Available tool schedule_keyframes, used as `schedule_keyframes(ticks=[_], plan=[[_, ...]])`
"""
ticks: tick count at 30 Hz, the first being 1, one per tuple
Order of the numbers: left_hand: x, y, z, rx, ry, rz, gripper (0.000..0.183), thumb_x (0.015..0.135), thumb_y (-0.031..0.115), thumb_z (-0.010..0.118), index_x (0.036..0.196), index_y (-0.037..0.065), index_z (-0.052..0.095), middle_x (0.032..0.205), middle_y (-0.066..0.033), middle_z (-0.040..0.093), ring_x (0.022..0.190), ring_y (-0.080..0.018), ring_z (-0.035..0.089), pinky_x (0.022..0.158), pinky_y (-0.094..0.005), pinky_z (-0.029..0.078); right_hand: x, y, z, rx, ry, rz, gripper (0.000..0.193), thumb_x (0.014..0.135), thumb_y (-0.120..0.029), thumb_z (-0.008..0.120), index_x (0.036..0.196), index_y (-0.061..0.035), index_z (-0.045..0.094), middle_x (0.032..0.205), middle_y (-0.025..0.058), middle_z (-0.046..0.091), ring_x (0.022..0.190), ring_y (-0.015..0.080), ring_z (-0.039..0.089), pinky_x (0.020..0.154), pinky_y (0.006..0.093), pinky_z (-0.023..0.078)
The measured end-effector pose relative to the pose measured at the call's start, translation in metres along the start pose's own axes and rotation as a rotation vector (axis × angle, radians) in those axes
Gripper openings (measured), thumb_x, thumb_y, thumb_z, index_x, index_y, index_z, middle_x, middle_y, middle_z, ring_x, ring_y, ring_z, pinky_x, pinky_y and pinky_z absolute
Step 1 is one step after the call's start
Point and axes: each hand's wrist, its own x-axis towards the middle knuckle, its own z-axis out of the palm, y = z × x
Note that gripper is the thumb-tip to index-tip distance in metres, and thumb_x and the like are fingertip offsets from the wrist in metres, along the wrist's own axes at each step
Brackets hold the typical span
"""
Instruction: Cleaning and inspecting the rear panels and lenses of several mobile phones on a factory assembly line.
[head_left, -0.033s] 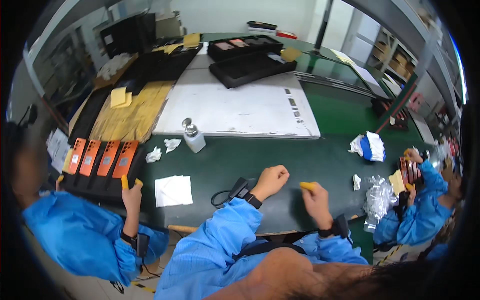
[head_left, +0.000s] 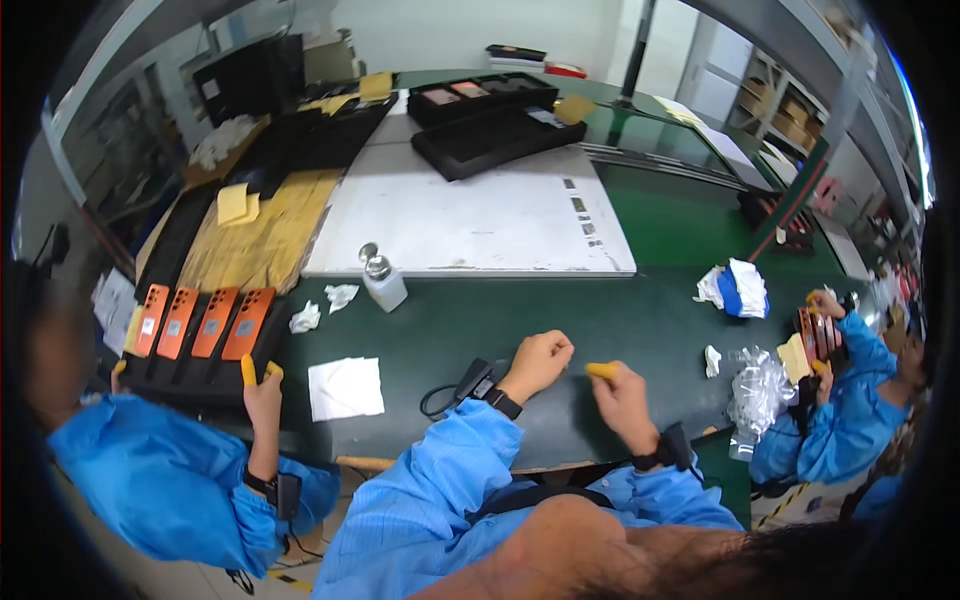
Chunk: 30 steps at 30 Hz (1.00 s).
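Head view: fingers?
— Left hand (head_left: pixel 540 362) curled narrow, nothing visible inside; right hand (head_left: pixel 624 398), cannot tell
— Wipe (head_left: pixel 346 389)?
— Flat on table (head_left: pixel 480 312), left of both, probably for easy reach

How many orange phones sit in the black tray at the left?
4, side by side in the black tray: leftmost phone, second phone, third phone and rightmost phone, nearest its right end. None looks hidden.

one pump bottle (head_left: pixel 385 290), one flat white sheet (head_left: pixel 346 389), four orange phones (head_left: pixel 213 323) at left
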Motion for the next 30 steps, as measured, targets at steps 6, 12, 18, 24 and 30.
schedule_keyframes(ticks=[6,12,18,24,30], plan=[[0.007,-0.002,0.004,-0.006,0.103,-0.025,0.014,0.092,0.012,0.064,0.088,-0.001,0.065,0.066,-0.0056,0.065,0.049,-0.0095,0.058,0.045,-0.0259,0.046,0.023,-0.005,0.037,0.093,-0.027,-0.077,0.015,0.085,-0.006,0.063,0.097,-0.0022,0.071,0.082,0.0159,0.064,0.069,0.0313,0.064,0.062,0.0375,0.05],[0.008,0.003,0.003,-0.012,0.175,-0.162,0.015,0.093,0.012,0.064,0.087,-0.002,0.066,0.069,-0.0055,0.066,0.051,-0.0087,0.058,0.045,-0.0252,0.047,0.029,0.025,0.055,0.082,-0.018,-0.045,0.01,0.082,-0.011,0.066,0.089,-0.0051,0.069,0.075,0.0125,0.063,0.065,0.0305,0.063,0.059,0.0376,0.049],[0.01,0.004,0.003,0.036,0.209,-0.172,0.018,0.094,0.015,0.064,0.087,-0.002,0.065,0.068,-0.0038,0.064,0.051,-0.0074,0.057,0.045,-0.024,0.047,0.037,0.031,0.05,0.196,-0.063,-0.113,0.01,0.081,-0.011,0.066,0.087,-0.0041,0.069,0.076,0.0123,0.063,0.064,0.0302,0.063,0.058,0.0376,0.049],[0.012,0.002,0.007,0.053,0.171,-0.132,0.017,0.095,0.015,0.061,0.089,-0.001,0.065,0.068,-0.0036,0.064,0.053,-0.0068,0.058,0.048,-0.0238,0.047,0.043,0.027,0.044,0.323,-0.076,0.03,0.009,0.08,-0.012,0.066,0.083,-0.0032,0.068,0.074,0.0129,0.062,0.063,0.0319,0.063,0.057,0.0398,0.048],[0.014,-0.007,0.014,0.213,0.307,-0.064,0.017,0.093,0.015,0.062,0.088,0.0,0.067,0.067,-0.0029,0.065,0.055,-0.0079,0.059,0.05,-0.0251,0.048,0.044,0.039,0.05,0.39,-0.088,0.014,0.012,0.082,-0.008,0.066,0.091,0.0006,0.07,0.08,0.0139,0.066,0.065,0.0252,0.066,0.06,0.0337,0.05]])
